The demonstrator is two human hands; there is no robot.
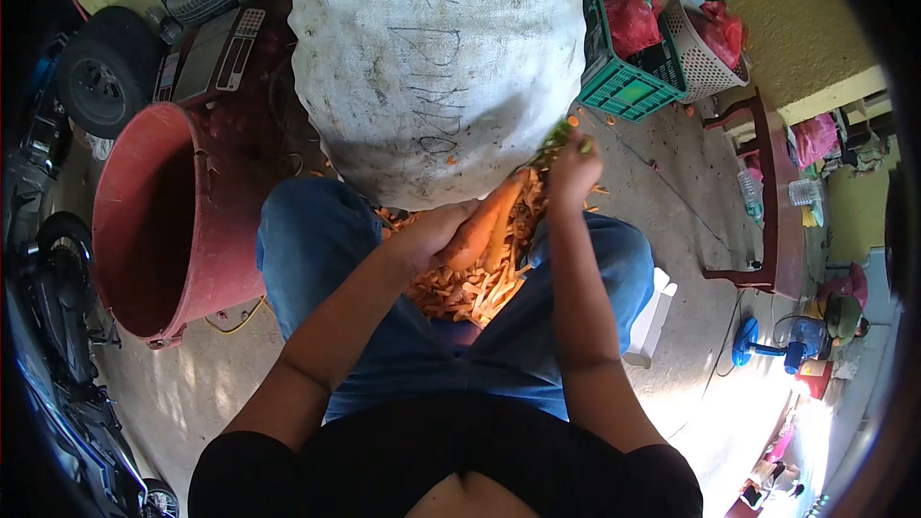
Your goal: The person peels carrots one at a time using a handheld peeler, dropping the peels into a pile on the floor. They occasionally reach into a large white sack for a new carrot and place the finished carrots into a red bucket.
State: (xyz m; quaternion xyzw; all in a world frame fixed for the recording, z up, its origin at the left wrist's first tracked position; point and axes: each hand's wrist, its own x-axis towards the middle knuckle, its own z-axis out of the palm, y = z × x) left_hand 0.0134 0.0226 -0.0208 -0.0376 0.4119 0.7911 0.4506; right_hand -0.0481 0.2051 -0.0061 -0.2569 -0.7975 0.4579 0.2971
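Observation:
My left hand (434, 235) is wrapped round the lower end of a large orange carrot (486, 223), which slants up to the right over my lap. A second, paler carrot (499, 242) lies along its right side. Beyond the upper ends is a dark green leafy bunch (553, 142). My right hand (576, 171) is closed beside this greenery, with a bit of green between its fingers; what it grips is mostly hidden. A small orange round piece (573, 121) shows just above it. Between my knees lies a heap of carrot strips (465, 294).
A big stuffed white sack (432, 58) with handwriting stands before me. To the left is a large red tub (197, 221), with a motorcycle (72, 317) farther out. On the right are a green crate (633, 86), a white basket (708, 67) and a wooden frame (782, 201).

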